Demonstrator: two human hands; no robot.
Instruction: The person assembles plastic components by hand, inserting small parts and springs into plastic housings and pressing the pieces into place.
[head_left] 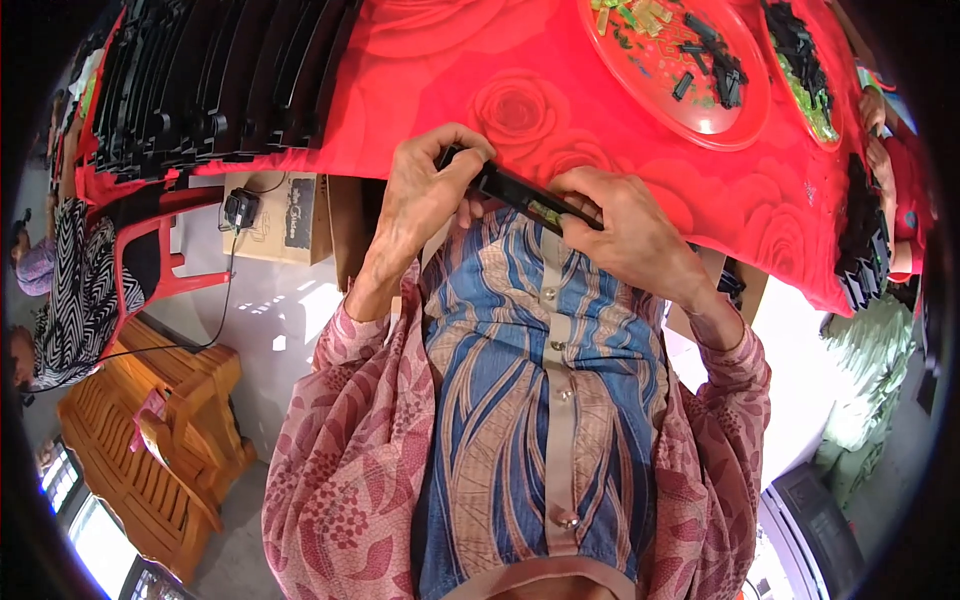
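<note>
Both my hands hold one long black plastic strip (512,187) at the near edge of the table, just above my lap. My left hand (425,185) grips its left end, thumb on top. My right hand (625,230) pinches its right end, where a small green piece shows under the fingers. The table wears a red rose-patterned cloth (560,90).
Rows of stacked black strips (210,75) fill the table's far left. A red tray (680,65) with small black and green parts sits far right, beside a second tray (800,60). Another person's hands (880,130) work at the right edge. A wooden bench (150,440) stands at lower left.
</note>
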